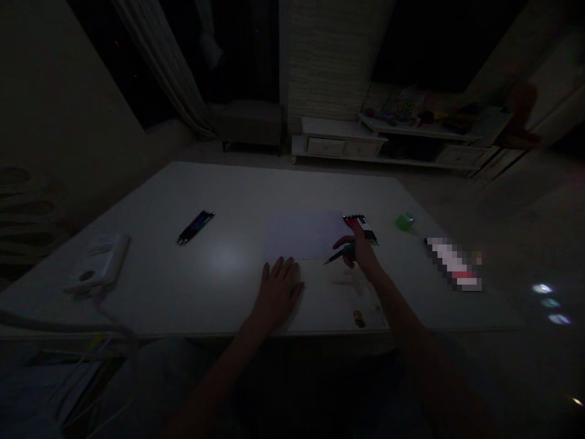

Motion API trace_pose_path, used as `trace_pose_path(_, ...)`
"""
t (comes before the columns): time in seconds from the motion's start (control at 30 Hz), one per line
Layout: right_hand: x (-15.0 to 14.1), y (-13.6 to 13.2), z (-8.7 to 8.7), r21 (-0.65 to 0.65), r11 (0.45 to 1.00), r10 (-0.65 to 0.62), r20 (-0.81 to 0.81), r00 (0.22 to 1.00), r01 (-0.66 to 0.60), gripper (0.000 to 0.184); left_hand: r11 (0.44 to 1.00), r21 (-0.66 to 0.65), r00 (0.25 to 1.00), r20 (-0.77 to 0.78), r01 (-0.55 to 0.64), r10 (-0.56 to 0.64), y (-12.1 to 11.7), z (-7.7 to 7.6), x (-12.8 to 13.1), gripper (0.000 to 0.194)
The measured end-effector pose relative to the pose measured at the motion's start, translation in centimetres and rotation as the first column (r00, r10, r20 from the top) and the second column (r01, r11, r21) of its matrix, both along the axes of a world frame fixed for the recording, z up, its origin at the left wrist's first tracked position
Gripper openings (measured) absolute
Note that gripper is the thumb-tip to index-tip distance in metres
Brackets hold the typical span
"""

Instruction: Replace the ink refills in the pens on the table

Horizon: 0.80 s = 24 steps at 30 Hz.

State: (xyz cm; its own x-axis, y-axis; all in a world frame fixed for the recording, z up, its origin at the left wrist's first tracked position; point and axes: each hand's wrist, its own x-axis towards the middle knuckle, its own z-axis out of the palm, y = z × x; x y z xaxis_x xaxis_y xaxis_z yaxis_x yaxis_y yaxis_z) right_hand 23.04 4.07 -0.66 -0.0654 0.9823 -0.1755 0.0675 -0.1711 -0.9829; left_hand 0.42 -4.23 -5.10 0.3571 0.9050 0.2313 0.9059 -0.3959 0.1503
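Observation:
The room is dim. My left hand (pixel 280 286) lies flat on the white table (pixel 192 280), fingers spread, just below the near edge of a sheet of paper (pixel 301 235). My right hand (pixel 359 250) is closed on a pen (pixel 337 255) whose tip points left at the paper's lower right corner. A bunch of dark and red pens (pixel 363 228) lies right behind that hand.
A second group of pens (pixel 195 227) lies at the left-middle of the table. A white power strip (pixel 103 262) with cables sits at the left edge. A small green object (pixel 404 221) and a blurred white item (pixel 452 263) are at the right. A low cabinet (pixel 347 143) stands behind.

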Motion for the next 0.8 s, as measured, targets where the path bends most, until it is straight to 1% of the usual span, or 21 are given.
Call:
trace_pose_path(0.07, -0.3, 0.9, 0.1, 0.075, 0.997, 0.008, -0.014, 1.000, -0.007, 0.057, 1.000, 0.004, 1.000, 0.003, -0.002, 0.002, 0.1, -0.1, 0.0, 0.045)
trace_pose_path(0.1, -0.5, 1.5, 0.1, 0.118, 0.993, -0.016, -0.014, 1.000, 0.017, 0.049, 1.000, 0.005, 1.000, 0.003, -0.004, 0.004, 0.1, -0.1, 0.0, 0.046)
trace_pose_path(0.17, -1.1, 2.7, -0.2, 0.193, 0.973, -0.120, -0.025, 0.992, 0.122, 0.037, 1.000, 0.008, 1.000, 0.004, -0.003, 0.003, 0.1, -0.2, -0.1, 0.045)
trace_pose_path(0.2, -1.4, 3.2, -0.5, 0.212, 0.961, -0.171, -0.047, 0.984, 0.177, 0.034, 1.000, 0.011, 1.000, 0.005, -0.002, 0.002, 0.1, -0.3, -0.1, 0.045)
trace_pose_path(0.23, -1.8, 3.5, -0.9, 0.216, 0.954, -0.196, -0.083, 0.977, 0.209, 0.033, 1.000, 0.015, 1.000, 0.007, -0.001, 0.001, 0.1, -0.3, -0.1, 0.045)
trace_pose_path(0.27, -2.1, 3.7, -1.4, 0.215, 0.952, -0.195, -0.118, 0.974, 0.217, 0.033, 1.000, 0.019, 1.000, 0.008, -0.002, 0.002, 0.1, -0.3, -0.1, 0.045)
trace_pose_path(0.3, -2.5, 3.8, -1.9, 0.214, 0.957, -0.172, -0.133, 0.976, 0.197, 0.033, 1.000, 0.023, 1.000, 0.009, -0.004, 0.004, 0.1, -0.3, -0.1, 0.045)
trace_pose_path(0.33, -2.8, 3.6, -2.4, 0.226, 0.957, -0.158, -0.124, 0.980, 0.183, 0.033, 1.000, 0.025, 1.000, 0.009, -0.008, 0.008, 0.1, -0.3, -0.1, 0.045)
trace_pose_path(0.4, -3.3, 2.8, -3.3, 0.259, 0.948, -0.178, -0.044, 0.983, 0.184, 0.031, 1.000, 0.024, 1.000, 0.007, -0.011, 0.011, 0.0, -0.2, -0.1, 0.044)
trace_pose_path(0.5, -3.8, 1.4, -4.1, 0.284, 0.949, -0.167, 0.076, 0.983, 0.140, 0.030, 1.000, 0.021, 1.000, 0.013, -0.014, 0.014, 0.0, 0.0, 0.0, 0.044)
trace_pose_path(0.57, -4.0, 0.9, -4.3, 0.280, 0.953, -0.154, 0.125, 0.980, 0.114, 0.022, 1.000, 0.023, 1.000, 0.022, -0.021, 0.021, 0.0, 0.0, 0.1, 0.044)
trace_pose_path(0.63, -4.0, 0.7, -4.5, 0.275, 0.954, -0.168, 0.169, 0.971, 0.117, 0.016, 0.999, 0.022, 0.999, 0.025, -0.029, 0.028, 0.1, 0.0, 0.1, 0.043)
trace_pose_path(0.8, -4.0, 0.9, -4.7, 0.295, 0.945, -0.231, 0.303, 0.925, 0.139, 0.017, 1.000, 0.010, 1.000, 0.002, -0.022, 0.022, 0.1, 0.0, 0.1, 0.044)
